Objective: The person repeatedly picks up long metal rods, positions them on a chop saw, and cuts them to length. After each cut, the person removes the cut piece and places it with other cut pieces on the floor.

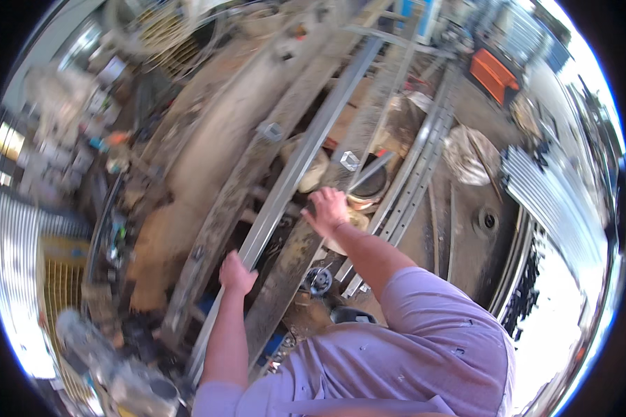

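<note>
A long grey metal bar [302, 149] runs slantwise from the far middle to the near left, lying between two worn beams. My left hand [236, 274] is on its near part, with the fingers closed over the bar's edge and the thumb toward its right side; the fingertips are hidden. To the right, my right hand [327, 210] is over the stained right-hand beam [292, 257], fingers spread and holding nothing. A short metal bracket [350, 161] sits on that beam just beyond my right hand. Another small metal piece [270, 131] rests on the left beam [236, 181].
Right of the beams lie perforated metal rails [414, 174], a pale sack [471, 154] and an orange crate [494, 75]. Corrugated sheets [553, 184] stand at the far right. A round motor-like part [318, 281] is near my body. Blurred clutter and cardboard [153, 257] cover the left side.
</note>
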`<state>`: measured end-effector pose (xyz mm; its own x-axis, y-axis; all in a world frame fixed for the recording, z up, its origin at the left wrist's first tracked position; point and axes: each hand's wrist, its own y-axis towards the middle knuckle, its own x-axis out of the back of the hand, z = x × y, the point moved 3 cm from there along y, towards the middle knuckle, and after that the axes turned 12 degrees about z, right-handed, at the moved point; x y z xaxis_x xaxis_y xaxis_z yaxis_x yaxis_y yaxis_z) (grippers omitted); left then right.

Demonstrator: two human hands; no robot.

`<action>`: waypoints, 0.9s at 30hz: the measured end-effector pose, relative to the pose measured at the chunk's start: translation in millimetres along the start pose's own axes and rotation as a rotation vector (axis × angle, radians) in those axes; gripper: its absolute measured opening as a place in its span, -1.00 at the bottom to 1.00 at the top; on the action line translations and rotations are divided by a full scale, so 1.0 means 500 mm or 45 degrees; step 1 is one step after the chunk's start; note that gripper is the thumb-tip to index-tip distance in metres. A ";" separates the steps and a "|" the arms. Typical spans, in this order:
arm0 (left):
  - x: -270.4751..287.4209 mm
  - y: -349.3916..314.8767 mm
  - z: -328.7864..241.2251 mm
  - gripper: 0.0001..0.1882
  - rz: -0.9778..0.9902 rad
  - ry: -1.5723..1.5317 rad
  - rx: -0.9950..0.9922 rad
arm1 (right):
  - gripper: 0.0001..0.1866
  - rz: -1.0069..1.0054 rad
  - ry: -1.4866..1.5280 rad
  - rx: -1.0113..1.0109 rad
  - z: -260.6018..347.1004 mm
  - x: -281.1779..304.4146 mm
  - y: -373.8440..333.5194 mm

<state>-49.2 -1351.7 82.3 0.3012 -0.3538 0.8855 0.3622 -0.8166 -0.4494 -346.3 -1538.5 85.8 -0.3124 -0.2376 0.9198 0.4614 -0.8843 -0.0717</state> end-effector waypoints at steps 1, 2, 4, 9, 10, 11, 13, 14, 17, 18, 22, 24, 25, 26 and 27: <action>0.032 -0.033 -0.044 0.06 -0.060 0.017 -0.070 | -0.40 -0.013 -0.056 -0.044 -0.005 0.000 -0.003; 0.053 -0.065 -0.059 0.11 -0.151 -0.008 -0.111 | -0.39 -0.038 -0.104 -0.039 -0.008 -0.004 0.000; 0.045 -0.146 -0.049 0.08 -0.398 -0.142 -0.250 | -0.32 -0.044 -0.124 -0.033 -0.008 -0.003 0.007; -0.062 -0.454 0.074 -0.04 -0.205 -0.276 -0.101 | -0.15 0.054 -0.197 0.369 0.187 -0.027 -0.059; -0.107 -0.515 0.116 -0.09 -0.192 -0.319 -0.013 | -0.13 0.149 -0.136 0.549 0.266 -0.046 -0.084; -0.158 -0.575 0.157 -0.14 -0.173 -0.361 0.071 | -0.11 0.252 -0.072 0.720 0.337 -0.071 -0.115; -0.241 -0.682 0.223 -0.22 -0.117 -0.457 0.260 | -0.01 0.436 -0.184 0.983 0.465 -0.122 -0.159; -0.272 -0.734 0.250 -0.26 -0.086 -0.504 0.360 | 0.05 0.440 -0.288 1.050 0.514 -0.148 -0.167; -0.354 -0.885 0.309 -0.44 -0.300 -0.535 0.527 | 0.22 0.557 -0.523 1.148 0.611 -0.201 -0.164; -0.370 -0.928 0.327 -0.47 -0.271 -0.619 0.638 | 0.05 0.654 -0.585 1.061 0.615 -0.206 -0.146; -0.421 -1.082 0.425 -0.55 -0.276 -0.450 0.821 | -0.44 0.492 -0.559 1.169 0.576 -0.215 -0.095; -0.446 -1.154 0.493 -0.62 -0.337 -0.378 0.907 | -0.46 0.474 -0.558 1.175 0.569 -0.233 -0.087; -0.448 -1.172 0.538 -0.65 -0.385 -0.381 0.957 | -0.45 0.443 -0.534 1.208 0.570 -0.237 -0.088; -0.447 -1.186 0.580 -0.67 -0.380 -0.397 1.045 | -0.45 0.420 -0.556 1.193 0.570 -0.241 -0.083; -0.453 -1.198 0.612 -0.69 -0.367 -0.416 1.129 | -0.44 0.401 -0.583 1.173 0.563 -0.247 -0.083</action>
<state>-64.6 -642.6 114.8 0.2783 0.0573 0.9588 0.9495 -0.1667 -0.2656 -93.0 -1359.5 83.8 0.1823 -0.0596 0.9814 0.9746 -0.1211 -0.1884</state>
